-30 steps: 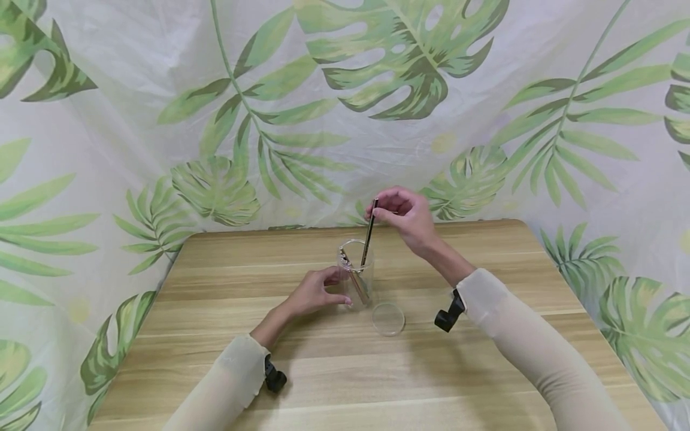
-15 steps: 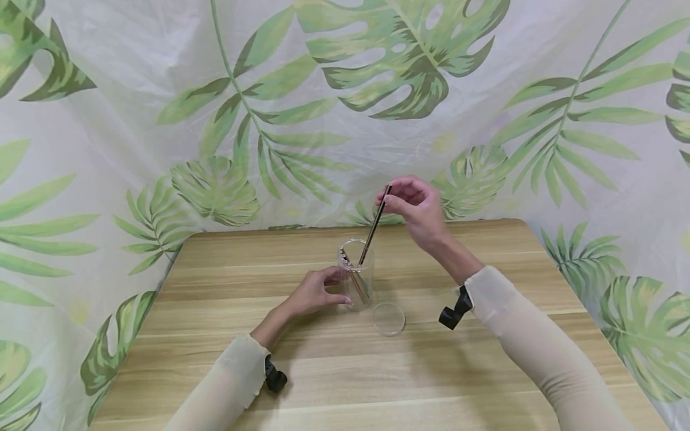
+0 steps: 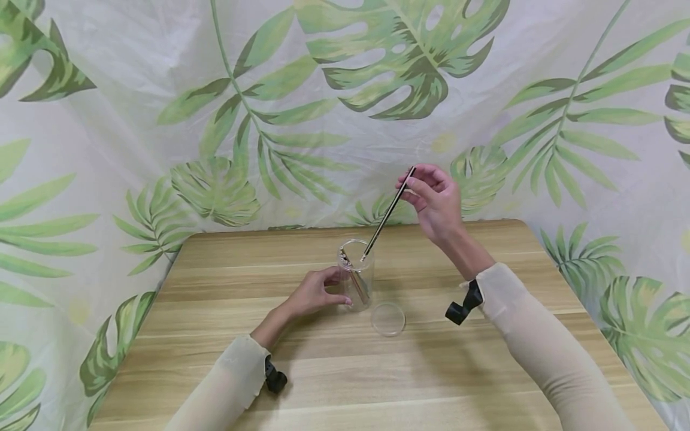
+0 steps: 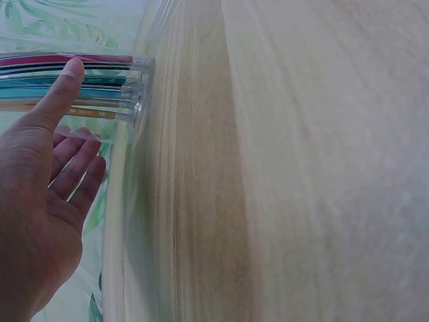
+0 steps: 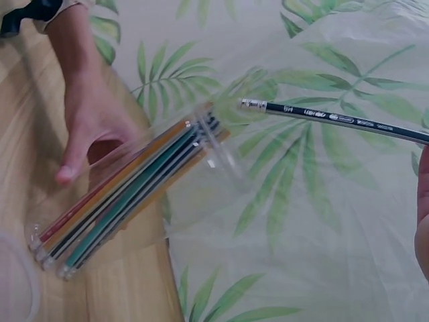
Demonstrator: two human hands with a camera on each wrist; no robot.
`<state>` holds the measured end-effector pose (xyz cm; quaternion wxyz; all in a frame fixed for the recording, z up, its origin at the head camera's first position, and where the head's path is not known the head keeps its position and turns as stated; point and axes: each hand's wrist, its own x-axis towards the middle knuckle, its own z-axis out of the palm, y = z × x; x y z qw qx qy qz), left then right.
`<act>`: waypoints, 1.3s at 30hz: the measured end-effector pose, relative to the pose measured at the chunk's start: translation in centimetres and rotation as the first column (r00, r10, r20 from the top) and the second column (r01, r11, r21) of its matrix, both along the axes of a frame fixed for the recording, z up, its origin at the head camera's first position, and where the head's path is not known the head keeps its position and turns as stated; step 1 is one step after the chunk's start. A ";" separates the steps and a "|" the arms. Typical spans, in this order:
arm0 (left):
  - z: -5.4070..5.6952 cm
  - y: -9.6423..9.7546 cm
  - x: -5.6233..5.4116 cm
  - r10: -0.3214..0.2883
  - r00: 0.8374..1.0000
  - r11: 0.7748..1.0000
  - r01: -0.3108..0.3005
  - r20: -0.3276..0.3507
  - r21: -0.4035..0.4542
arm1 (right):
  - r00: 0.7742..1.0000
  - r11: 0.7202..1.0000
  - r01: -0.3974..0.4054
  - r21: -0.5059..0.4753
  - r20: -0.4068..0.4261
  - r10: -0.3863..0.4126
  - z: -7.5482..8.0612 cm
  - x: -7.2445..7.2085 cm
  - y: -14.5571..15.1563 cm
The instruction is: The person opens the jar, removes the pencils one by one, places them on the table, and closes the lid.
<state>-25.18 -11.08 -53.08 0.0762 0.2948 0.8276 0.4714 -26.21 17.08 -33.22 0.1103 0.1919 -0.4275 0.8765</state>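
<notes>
My left hand (image 3: 311,293) holds a tall clear jar (image 3: 369,276) upright on the table, thumb and fingers on either side of its wall. Inside lean several pencils (image 5: 137,194) in red, yellow, green and dark colours, which the left wrist view also shows behind my thumb (image 4: 64,84). Up and to the right, my right hand (image 3: 439,206) pinches a dark pencil (image 3: 389,214) near its upper end. That pencil slants, and its lower end, with a metal ferrule (image 5: 253,104), is just beyond the jar's mouth in the right wrist view.
A round clear lid (image 3: 388,319) lies on the wooden table (image 3: 345,383), close in front of the jar and to its right. Behind the table's far edge hangs a leaf-printed cloth (image 3: 291,137).
My right hand has moved up and to the right, drawing the dark pencil up from the jar and tilting it more. My left hand and the jar have stayed put.
</notes>
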 end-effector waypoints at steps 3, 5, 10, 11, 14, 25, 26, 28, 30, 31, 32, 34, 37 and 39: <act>-0.1 0.0 0.0 -0.002 1.000 1.000 0.002 -0.002 0.003 | 1.000 0.999 0.008 -0.050 0.028 -0.006 0.4 -0.1 0.5; -0.1 -0.1 -0.1 -0.004 1.000 1.000 0.004 -0.003 0.006 | 0.999 0.998 0.016 -0.067 0.045 -0.013 0.6 -0.2 0.9; -0.2 -0.1 0.0 -0.003 1.000 1.000 0.003 -0.004 0.006 | 0.997 0.997 0.014 -0.071 0.077 -0.009 0.5 -0.5 2.1; -0.3 0.0 0.0 -0.002 1.000 1.000 0.002 -0.006 0.002 | 0.997 0.997 0.004 -0.071 0.083 0.002 0.5 -0.5 2.5; -0.2 0.0 0.0 0.005 1.000 1.000 -0.005 -0.005 -0.004 | 0.993 0.998 -0.023 -0.054 0.113 0.029 0.2 -0.6 3.5; 0.2 0.1 0.1 0.014 1.000 1.000 -0.014 0.008 -0.012 | 0.963 0.991 -0.081 0.107 0.266 0.050 -2.1 -0.4 6.9; 0.1 0.0 0.1 0.015 1.000 1.000 -0.015 0.010 -0.010 | 0.958 0.987 -0.090 0.129 0.281 0.051 -2.4 -0.4 7.2; 0.0 0.0 0.1 0.016 1.000 1.000 -0.016 0.014 -0.007 | 0.948 0.978 -0.102 0.182 0.317 0.039 -3.1 -0.4 7.6; -0.1 0.0 0.0 0.014 1.000 1.000 -0.014 0.015 -0.005 | 0.936 0.963 -0.116 0.243 0.352 0.024 -3.8 -0.3 8.1; -0.1 -0.1 0.0 0.013 1.000 1.000 -0.013 0.016 -0.004 | 0.929 0.954 -0.125 0.274 0.370 0.016 -4.2 -0.3 8.3; -0.1 -0.1 0.0 0.011 1.000 1.000 -0.011 0.016 -0.003 | 0.922 0.945 -0.134 0.297 0.386 0.010 -4.5 -0.2 8.4; -0.2 -0.1 0.0 0.009 1.000 1.000 -0.009 0.017 0.000 | 0.909 0.932 -0.150 0.331 0.417 -0.002 -5.3 -0.1 8.7; -0.2 -0.1 -0.1 0.006 1.000 1.000 -0.006 0.018 0.002 | 0.896 0.914 -0.164 0.371 0.445 -0.020 -6.4 0.1 9.0; -0.2 -0.1 -0.1 0.004 1.000 1.000 -0.004 0.019 0.001 | 0.889 0.902 -0.170 0.397 0.457 -0.034 -7.1 0.2 9.1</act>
